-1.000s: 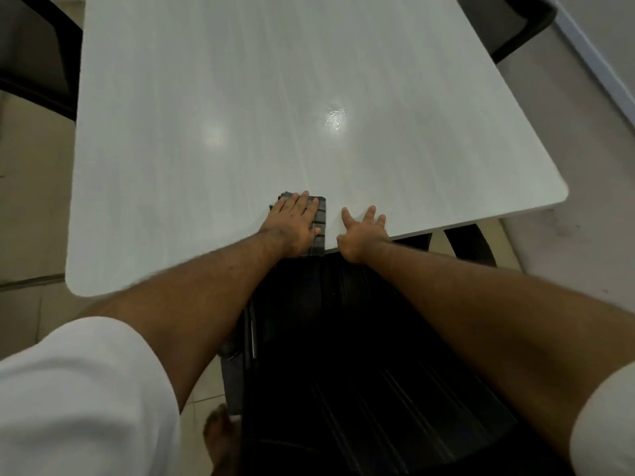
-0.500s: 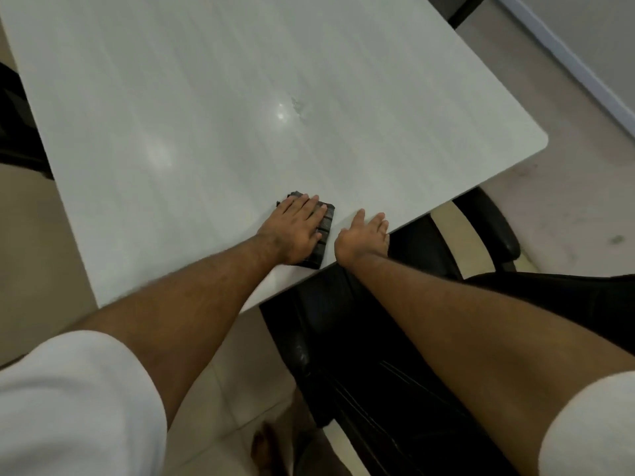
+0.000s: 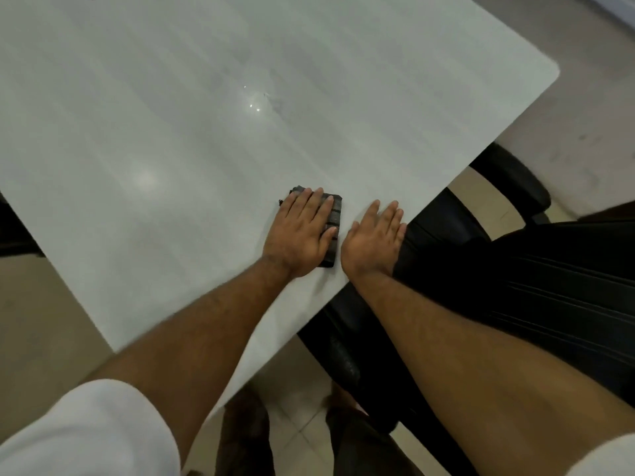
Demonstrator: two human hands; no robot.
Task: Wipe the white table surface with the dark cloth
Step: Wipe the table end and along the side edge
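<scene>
The dark cloth (image 3: 332, 225) lies folded flat on the white surface (image 3: 213, 132), close to its near edge, and most of it is covered: only a strip along the thumb side and a little past the fingertips shows. The left hand (image 3: 299, 235) sits right on top of it, palm down, fingers straight and slightly spread, pressing the cloth into the surface with nothing curled around it. Just beside it, on the thumb side, the right hand (image 3: 374, 240) lies flat too, fingers straight and close together, palm on the bare surface at the very edge, apart from the cloth by a narrow gap. Both forearms reach in from the bottom of the view, each ending in a white sleeve (image 3: 86, 431). Beyond the fingertips the surface runs broad and pale, with two bright glints of light on it, one well ahead of the left hand and one off to its outer side. Past the right hand, off the edge, a black chair (image 3: 536, 269) is pushed in close, its armrest (image 3: 512, 180) showing beside the surface's corner. Below the forearms, pale floor tiles (image 3: 302, 383) and a bare foot (image 3: 340, 400) are visible.
</scene>
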